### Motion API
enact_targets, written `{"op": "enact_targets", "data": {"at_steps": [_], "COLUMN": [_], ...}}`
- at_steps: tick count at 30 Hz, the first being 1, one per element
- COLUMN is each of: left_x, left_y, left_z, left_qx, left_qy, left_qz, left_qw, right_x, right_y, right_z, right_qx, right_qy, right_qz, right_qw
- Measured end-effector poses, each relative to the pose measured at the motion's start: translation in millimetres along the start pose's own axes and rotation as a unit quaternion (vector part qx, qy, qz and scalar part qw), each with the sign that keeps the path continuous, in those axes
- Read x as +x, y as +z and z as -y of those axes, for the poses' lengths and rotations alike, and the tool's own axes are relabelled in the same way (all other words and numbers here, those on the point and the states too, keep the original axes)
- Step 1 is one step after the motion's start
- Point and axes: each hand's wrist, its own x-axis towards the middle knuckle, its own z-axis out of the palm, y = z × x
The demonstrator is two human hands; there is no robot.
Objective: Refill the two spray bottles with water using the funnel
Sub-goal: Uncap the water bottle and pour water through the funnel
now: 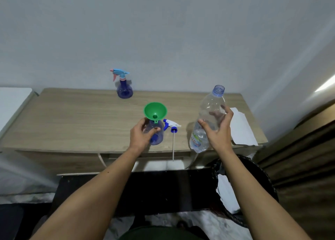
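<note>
My left hand (143, 133) grips a clear bluish spray bottle (157, 136) near the table's front edge. A green funnel (155, 111) sits in that bottle's open neck. Its white and blue spray head (171, 124) lies on the table just to the right, with the dip tube reaching past the front edge. My right hand (218, 129) holds a large clear water bottle (208, 118), uncapped and upright, with a little water at its bottom. A second blue spray bottle (124, 89) with a light blue and pink trigger stands at the back of the table by the wall.
The wooden table (81, 116) stands against a white wall. A white sheet of paper (242, 129) lies at the table's right end. Below the right front corner is a dark bin (257, 191) with white paper in it.
</note>
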Motion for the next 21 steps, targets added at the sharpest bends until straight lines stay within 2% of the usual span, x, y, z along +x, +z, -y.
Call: {"op": "enact_targets", "data": {"at_steps": [4, 9, 21], "left_x": [1.4, 3.3, 5.8], "left_y": [-0.4, -2.6, -7.0], "left_z": [0.1, -0.6, -1.6], "left_qx": [0.003, 0.005, -0.007], "left_qy": [0.0, 0.009, 0.015], "left_qz": [0.006, 0.016, 0.056], "left_qw": [1.0, 1.0, 0.998], "right_x": [-7.4, -12.1, -24.0], "right_y": [-3.6, -3.0, 14.1], "right_z": [13.9, 31.1, 66.9], "right_qx": [-0.026, -0.037, -0.128], "right_qy": [-0.03, -0.02, -0.004], "right_qz": [-0.001, 0.017, 0.141], "right_qw": [0.999, 0.999, 0.982]}}
